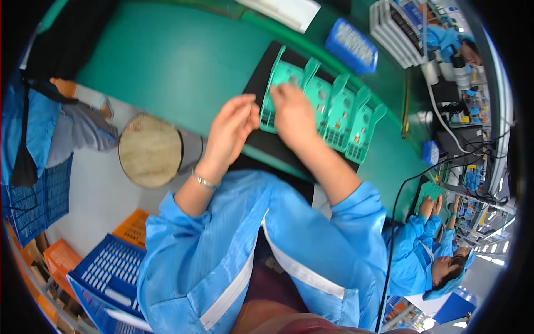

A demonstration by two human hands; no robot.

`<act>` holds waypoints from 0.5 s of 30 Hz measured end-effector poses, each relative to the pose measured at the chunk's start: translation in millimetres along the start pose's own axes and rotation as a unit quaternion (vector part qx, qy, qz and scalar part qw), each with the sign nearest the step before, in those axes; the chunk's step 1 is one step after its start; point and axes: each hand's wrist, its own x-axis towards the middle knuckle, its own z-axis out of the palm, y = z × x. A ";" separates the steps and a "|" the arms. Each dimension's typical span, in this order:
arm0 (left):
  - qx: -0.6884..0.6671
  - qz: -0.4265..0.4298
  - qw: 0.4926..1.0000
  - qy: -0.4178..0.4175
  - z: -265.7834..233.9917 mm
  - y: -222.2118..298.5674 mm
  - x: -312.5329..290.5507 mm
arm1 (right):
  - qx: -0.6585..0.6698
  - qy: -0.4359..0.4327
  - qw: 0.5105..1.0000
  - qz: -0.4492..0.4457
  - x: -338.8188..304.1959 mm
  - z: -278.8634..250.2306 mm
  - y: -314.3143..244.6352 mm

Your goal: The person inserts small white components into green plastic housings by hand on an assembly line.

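Note:
Several green plastic trays (360, 125) stand side by side on a black mat (251, 83), with small parts and slotted grids inside them. Over the leftmost tray (268, 118) is my right hand (293, 114), its fingers curled together and slightly blurred. Whatever its fingertips hold or touch is hidden. My left hand (229, 127), with a metal bracelet at the wrist, is raised just left of that tray. Its thumb and fingers come together in a pinch, and anything between them is too small to make out.
Behind the trays a blue bin (351, 47) holds small parts, near a stack of white binders (394, 33). A black cable (396, 222) runs down the right side. Left of the green bench (161, 53) are a round stool (150, 150) and a blue crate (111, 267). Co-workers sit on both sides.

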 end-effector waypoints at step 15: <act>0.316 -0.119 0.941 0.027 69.5 39.6 -9.2 | 0.066 0.174 0.877 0.443 -186.6 -153.9 123.7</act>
